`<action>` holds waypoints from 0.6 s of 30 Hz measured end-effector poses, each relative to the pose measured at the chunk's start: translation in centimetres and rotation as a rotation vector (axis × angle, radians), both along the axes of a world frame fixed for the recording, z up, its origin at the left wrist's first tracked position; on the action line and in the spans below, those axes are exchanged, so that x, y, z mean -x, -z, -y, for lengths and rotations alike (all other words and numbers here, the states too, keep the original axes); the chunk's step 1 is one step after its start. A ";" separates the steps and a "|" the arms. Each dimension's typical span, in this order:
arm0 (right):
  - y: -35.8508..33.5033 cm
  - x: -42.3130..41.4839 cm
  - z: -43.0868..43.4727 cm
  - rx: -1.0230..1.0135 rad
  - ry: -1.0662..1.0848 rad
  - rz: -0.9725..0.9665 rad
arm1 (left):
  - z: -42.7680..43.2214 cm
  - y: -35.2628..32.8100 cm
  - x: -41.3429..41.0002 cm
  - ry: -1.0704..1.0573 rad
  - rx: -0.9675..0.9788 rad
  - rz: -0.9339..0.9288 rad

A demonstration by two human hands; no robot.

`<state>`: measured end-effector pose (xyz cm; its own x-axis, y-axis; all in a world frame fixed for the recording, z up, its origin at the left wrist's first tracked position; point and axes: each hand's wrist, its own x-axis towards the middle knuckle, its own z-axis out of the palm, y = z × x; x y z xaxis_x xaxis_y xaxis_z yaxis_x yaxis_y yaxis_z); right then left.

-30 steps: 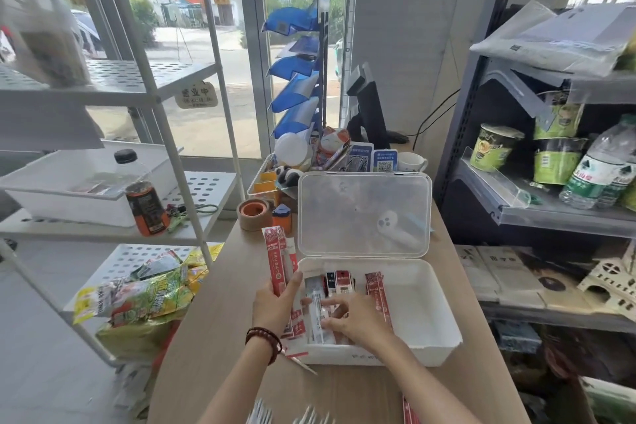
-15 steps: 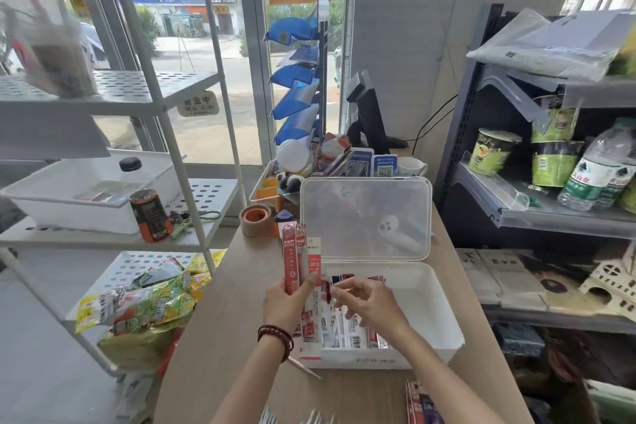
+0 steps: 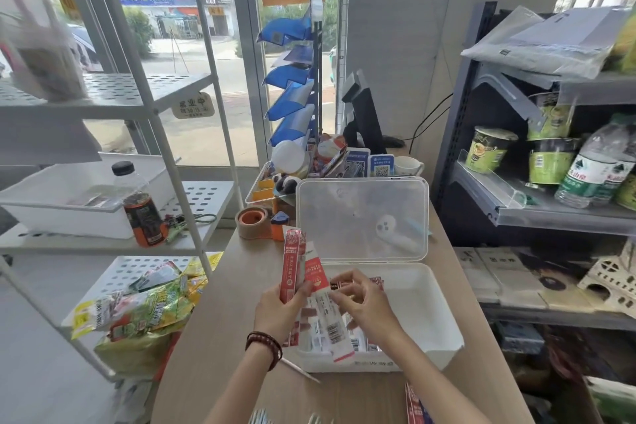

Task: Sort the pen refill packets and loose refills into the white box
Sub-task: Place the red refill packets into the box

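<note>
The white box (image 3: 426,306) lies open on the wooden counter, its clear lid (image 3: 361,217) standing up behind it. Several refill packets (image 3: 327,330) lie in its left half. My left hand (image 3: 278,310) holds a bunch of red refill packets (image 3: 292,262) upright over the box's left edge. My right hand (image 3: 364,299) hovers over the box and pinches the top of a dark-labelled packet (image 3: 339,284). A loose refill (image 3: 299,370) lies on the counter in front of the box. More red packets (image 3: 414,403) lie at the counter's near edge.
A tape roll (image 3: 253,220) and a desk organiser (image 3: 272,182) stand behind the box. A white wire shelf (image 3: 165,134) with a bottle (image 3: 139,206) and snack bags (image 3: 144,306) is to the left. A grey shelf (image 3: 550,210) with cups and bottles is to the right.
My left hand lifted the red packets higher and a little right. My right hand rose from the packets in the box and now pinches one near the left hand.
</note>
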<state>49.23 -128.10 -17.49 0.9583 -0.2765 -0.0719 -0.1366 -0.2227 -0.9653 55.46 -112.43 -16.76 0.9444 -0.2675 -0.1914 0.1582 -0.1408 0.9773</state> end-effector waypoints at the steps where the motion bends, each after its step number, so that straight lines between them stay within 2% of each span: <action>1: 0.1 -0.2 0.1 0.002 0.016 0.004 | -0.4 0.1 -0.1 -0.006 0.015 -0.017; 7: 1.7 -0.3 -0.7 0.088 0.139 -0.018 | -2.2 1.1 0.3 -0.068 0.051 -0.066; 12: 3.2 -1.6 -1.7 0.241 0.235 -0.042 | -1.7 0.7 0.8 -0.061 0.062 -0.048; 18: 3.9 -2.8 -2.8 0.368 0.195 -0.098 | -1.8 0.0 0.5 -0.058 0.040 0.003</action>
